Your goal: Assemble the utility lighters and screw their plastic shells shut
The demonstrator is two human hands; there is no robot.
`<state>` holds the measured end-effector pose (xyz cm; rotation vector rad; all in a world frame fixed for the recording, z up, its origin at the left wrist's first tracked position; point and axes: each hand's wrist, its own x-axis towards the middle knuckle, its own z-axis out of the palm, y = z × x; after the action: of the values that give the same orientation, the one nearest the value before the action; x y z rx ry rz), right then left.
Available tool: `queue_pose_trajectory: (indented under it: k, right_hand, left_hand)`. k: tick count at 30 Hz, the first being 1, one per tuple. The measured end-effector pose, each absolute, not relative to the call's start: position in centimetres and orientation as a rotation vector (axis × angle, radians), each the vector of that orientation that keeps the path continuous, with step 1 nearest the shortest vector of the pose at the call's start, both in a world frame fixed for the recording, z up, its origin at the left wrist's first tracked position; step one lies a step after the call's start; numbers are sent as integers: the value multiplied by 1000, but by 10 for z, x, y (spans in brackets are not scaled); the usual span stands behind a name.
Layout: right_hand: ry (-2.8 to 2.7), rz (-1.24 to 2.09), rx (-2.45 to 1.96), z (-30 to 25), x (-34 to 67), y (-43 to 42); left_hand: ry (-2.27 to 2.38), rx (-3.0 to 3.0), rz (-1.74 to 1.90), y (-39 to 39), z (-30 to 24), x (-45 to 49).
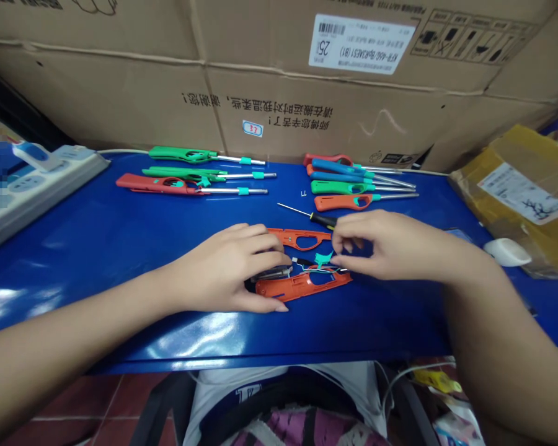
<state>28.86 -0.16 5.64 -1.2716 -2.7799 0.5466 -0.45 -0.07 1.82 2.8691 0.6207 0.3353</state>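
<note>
My left hand [239,266] curls around the left end of an orange lighter handle half [291,286], thumb along its near edge. A metallic inner part [275,272] shows under its fingers, partly hidden. With thumb and forefinger, my right hand [376,244] pinches a small teal trigger [323,259] above the shell's right part. Thin wires and a black piece [303,262] lie between the two shell halves. The other orange half [288,237] rests just beyond, its hollow side up. A screwdriver [323,220] with a black and yellow handle lies behind my right hand.
Assembled-looking lighters in green [181,153] and red [158,184] lie at the back left. Several more, including an orange one [339,202], lie back right. A power strip [41,186] stands left, a taped box [525,198] right. A large carton [260,80] walls the back.
</note>
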Motion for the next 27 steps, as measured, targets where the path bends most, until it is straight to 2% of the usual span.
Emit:
queue_pose_trajectory:
  k: [4, 8, 18, 23, 27]
  right_hand:
    - [-2881, 769, -1464, 58, 298, -2]
    - [-2874, 861, -1427, 57, 295, -3]
    - [-2791, 707, -1457, 52, 293, 3]
    - [-2828, 482, -1361, 53, 288, -2]
    - [-2764, 519, -1234, 47, 284, -2]
  left_hand:
    - [583, 2855, 284, -2, 17, -6]
    - [582, 2852, 263, 1, 16, -8]
    - [463, 2918, 274, 4, 16, -9]
    - [408, 3010, 317, 2, 17, -10]
    - [435, 3004, 309, 1, 16, -9]
